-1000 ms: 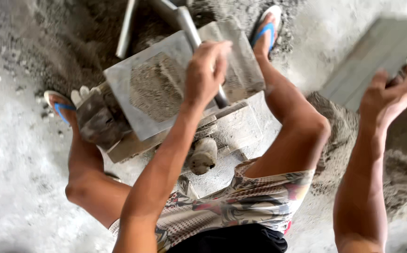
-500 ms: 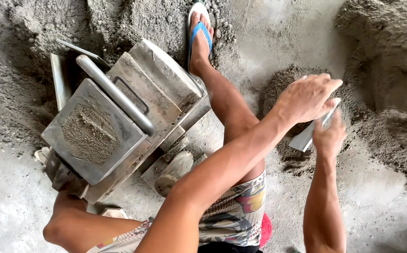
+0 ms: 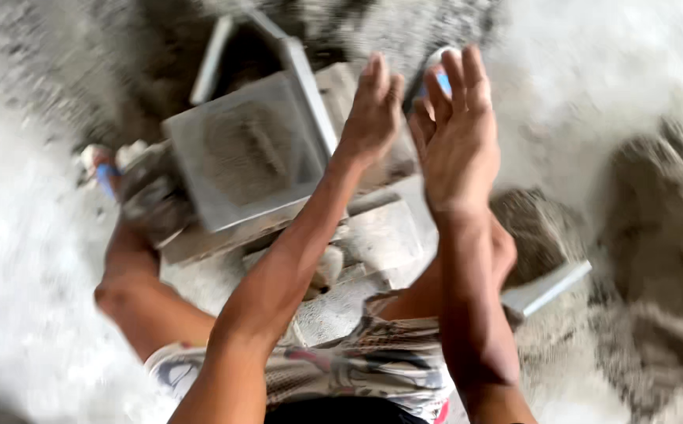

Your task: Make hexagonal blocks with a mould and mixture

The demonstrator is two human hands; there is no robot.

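Both my hands are raised in front of me, palms facing each other and close together. My left hand (image 3: 373,106) and my right hand (image 3: 455,129) hold nothing, fingers straight and slightly apart. Below them sits a grey metal block mould (image 3: 251,153) with damp cement mix inside, resting on a metal frame between my knees. A flat grey board (image 3: 549,286) lies on the ground to the right, below my right forearm. The picture is blurred by motion.
Heaps of grey sand-cement mix (image 3: 663,228) lie to the right and behind the mould. My feet wear blue sandals, one at the left (image 3: 106,177) and one behind my hands (image 3: 435,78). Pale dusty ground surrounds me.
My hands left the flat board on the right and came up together over the mould's right side. The board now lies on the ground. The view swung back to the left.
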